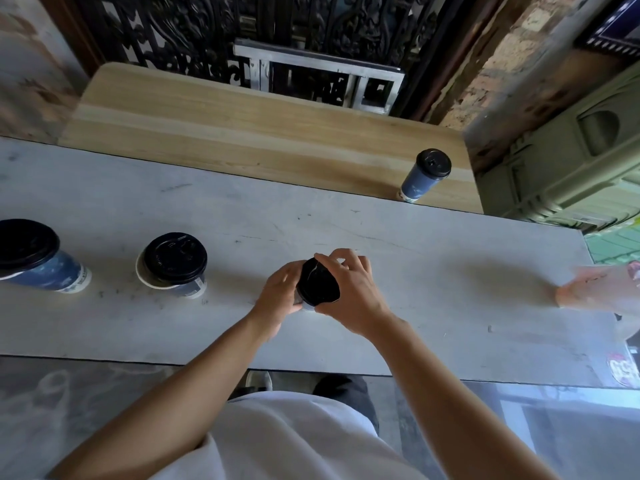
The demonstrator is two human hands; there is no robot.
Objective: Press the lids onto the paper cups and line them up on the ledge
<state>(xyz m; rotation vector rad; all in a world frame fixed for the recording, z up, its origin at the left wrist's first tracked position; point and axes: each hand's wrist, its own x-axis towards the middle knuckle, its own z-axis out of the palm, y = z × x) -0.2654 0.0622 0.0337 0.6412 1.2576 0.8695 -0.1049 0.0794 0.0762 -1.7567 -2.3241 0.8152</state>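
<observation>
Barely a word legible here
Four o'clock: a red-and-white sticker [625, 372] by the counter's corner carries big white figures, cut by the frame edge and too unclear to call. Nine o'clock: the blue paper cup [52, 275] has small print on its pale bottom band, blurred beyond reading.

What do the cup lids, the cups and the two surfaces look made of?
Lids: black, slightly glossy, moulded ridges, probably plastic. Cups: matte blue print, white base, likely paper. Near counter: pale grey, scuffed, maybe stone or laminate. Far ledge: light wood grain in strips, satin.
</observation>
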